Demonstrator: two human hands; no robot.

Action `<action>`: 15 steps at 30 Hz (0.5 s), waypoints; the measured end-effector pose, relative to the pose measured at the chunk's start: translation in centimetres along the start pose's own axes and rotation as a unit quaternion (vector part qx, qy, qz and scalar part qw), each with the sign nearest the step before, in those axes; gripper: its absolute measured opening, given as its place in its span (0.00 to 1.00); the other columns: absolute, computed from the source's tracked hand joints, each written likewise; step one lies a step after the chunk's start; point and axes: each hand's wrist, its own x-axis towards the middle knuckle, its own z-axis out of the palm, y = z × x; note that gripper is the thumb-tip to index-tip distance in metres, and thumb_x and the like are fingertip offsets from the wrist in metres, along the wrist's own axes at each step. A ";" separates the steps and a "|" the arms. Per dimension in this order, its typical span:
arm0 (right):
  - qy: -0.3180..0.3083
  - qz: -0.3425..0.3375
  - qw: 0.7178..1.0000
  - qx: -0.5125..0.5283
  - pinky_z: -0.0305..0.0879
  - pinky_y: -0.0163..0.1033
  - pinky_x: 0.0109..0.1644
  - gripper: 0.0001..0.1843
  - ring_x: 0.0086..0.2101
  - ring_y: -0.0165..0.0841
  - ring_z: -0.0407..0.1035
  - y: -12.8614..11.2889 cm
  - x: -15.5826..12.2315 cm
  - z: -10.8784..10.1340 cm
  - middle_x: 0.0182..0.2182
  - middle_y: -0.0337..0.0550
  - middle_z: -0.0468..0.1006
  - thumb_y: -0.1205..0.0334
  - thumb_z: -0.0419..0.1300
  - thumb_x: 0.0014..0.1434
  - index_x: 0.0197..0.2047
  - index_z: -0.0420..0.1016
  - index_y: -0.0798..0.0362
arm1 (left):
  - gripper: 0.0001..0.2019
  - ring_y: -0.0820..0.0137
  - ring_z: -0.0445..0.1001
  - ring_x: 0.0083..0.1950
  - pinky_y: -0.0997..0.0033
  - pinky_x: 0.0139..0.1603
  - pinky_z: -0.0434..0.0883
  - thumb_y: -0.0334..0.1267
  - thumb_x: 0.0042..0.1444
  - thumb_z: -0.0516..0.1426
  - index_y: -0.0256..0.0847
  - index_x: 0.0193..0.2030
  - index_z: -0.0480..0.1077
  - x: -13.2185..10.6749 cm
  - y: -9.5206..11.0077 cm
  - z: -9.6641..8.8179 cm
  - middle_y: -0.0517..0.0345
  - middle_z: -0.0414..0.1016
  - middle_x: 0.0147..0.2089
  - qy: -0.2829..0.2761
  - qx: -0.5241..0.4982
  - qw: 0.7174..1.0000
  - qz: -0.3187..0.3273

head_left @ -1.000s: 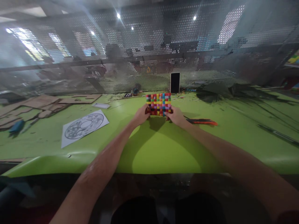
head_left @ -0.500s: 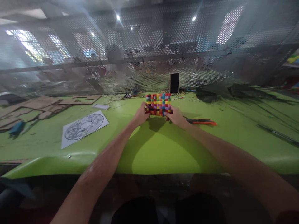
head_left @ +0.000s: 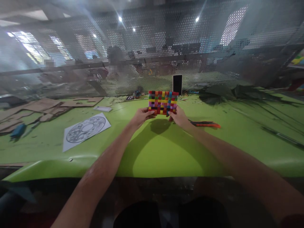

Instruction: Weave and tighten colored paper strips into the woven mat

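A small multicoloured woven mat [head_left: 163, 102], made of interlaced bright strips, is held upright above the green table [head_left: 163, 152]. At its lower left corner my left hand [head_left: 142, 115] pinches it, thumb in front. My right hand [head_left: 177, 116] grips the lower right corner, thumb also in front and the fingers partly hidden behind. The mat casts a shadow on the table below it. Just right of my right hand lies an orange and black cutter knife [head_left: 209, 124].
On the left are cut cardboard pieces [head_left: 45, 106], a sheet with a printed round pattern [head_left: 86, 129] and a blue object [head_left: 18, 130]. A dark-screened tablet [head_left: 177, 84] leans against the perforated metal screen [head_left: 154, 57]. Dark green leaves [head_left: 220, 94] lie at the back right.
The mat has risen slightly and turned to face me more squarely. My left hand has shifted a little left and down along its edge; my right hand has moved slightly right.
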 end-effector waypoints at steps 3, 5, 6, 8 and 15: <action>-0.010 0.005 1.000 0.009 0.71 0.32 0.25 0.10 0.23 0.27 0.74 -0.2 -0.1 0.0 0.34 0.42 0.80 0.69 0.58 0.66 0.50 0.66 0.55 | 0.05 0.68 0.82 0.43 0.61 0.55 0.80 0.26 0.62 0.60 0.31 0.41 0.77 -0.3 0.2 0.4 0.43 0.83 0.48 -0.015 -0.022 1.000 -0.013; -0.015 0.018 0.999 0.026 0.72 0.33 0.26 0.11 0.22 0.28 0.73 -0.4 -0.3 0.2 0.33 0.42 0.80 0.70 0.58 0.66 0.51 0.65 0.56 | 0.06 0.66 0.83 0.45 0.60 0.55 0.80 0.27 0.65 0.57 0.30 0.42 0.77 -0.5 0.3 0.7 0.41 0.82 0.50 -0.023 -0.040 0.999 -0.021; -0.016 0.030 0.999 0.043 0.72 0.34 0.26 0.12 0.22 0.28 0.73 -0.5 -0.5 0.4 0.32 0.42 0.80 0.71 0.58 0.65 0.51 0.65 0.56 | 0.07 0.65 0.82 0.46 0.59 0.55 0.81 0.27 0.66 0.56 0.30 0.43 0.76 -0.5 0.4 0.7 0.41 0.81 0.51 -0.032 -0.055 0.998 -0.022; -0.010 0.055 0.995 0.077 0.73 0.36 0.28 0.12 0.23 0.30 0.73 -0.6 -0.6 0.5 0.32 0.44 0.80 0.72 0.58 0.64 0.51 0.66 0.57 | 0.08 0.63 0.82 0.47 0.57 0.54 0.81 0.27 0.67 0.54 0.30 0.45 0.75 -0.3 0.3 0.7 0.40 0.81 0.52 -0.043 -0.088 0.995 -0.018; 0.184 -0.032 0.977 0.103 0.69 0.35 0.36 0.17 0.33 0.27 0.69 -4.0 1.1 -3.4 0.37 0.38 0.76 0.78 0.64 0.49 0.39 0.70 0.51 | 0.07 0.68 0.82 0.40 0.59 0.54 0.80 0.24 0.65 0.53 0.31 0.40 0.73 1.1 -0.6 -0.1 0.45 0.82 0.43 0.051 -0.081 0.995 -0.003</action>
